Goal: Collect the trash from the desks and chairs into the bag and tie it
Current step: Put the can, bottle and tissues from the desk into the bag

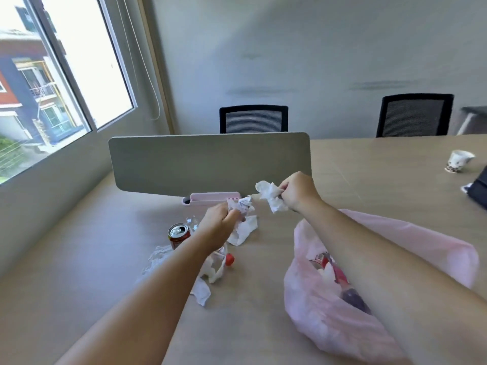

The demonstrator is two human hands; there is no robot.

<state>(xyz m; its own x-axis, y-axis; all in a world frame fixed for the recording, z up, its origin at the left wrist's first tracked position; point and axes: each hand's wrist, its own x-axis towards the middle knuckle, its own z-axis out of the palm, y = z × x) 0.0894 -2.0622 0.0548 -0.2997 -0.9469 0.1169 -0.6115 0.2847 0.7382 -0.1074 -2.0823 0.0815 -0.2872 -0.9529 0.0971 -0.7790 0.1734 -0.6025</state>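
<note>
Here both hands (261, 204) grip crumpled paper (270, 196) beyond the bag (329, 320).

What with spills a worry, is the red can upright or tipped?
Upright: the red can stands on the desk, silver top facing up.

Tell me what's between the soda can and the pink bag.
In the head view: crumpled white paper, a red bottle cap, and the left forearm crossing the gap.

Each hand grips crumpled paper; pink bag (355, 306) lies open on desk (369, 167)
</note>
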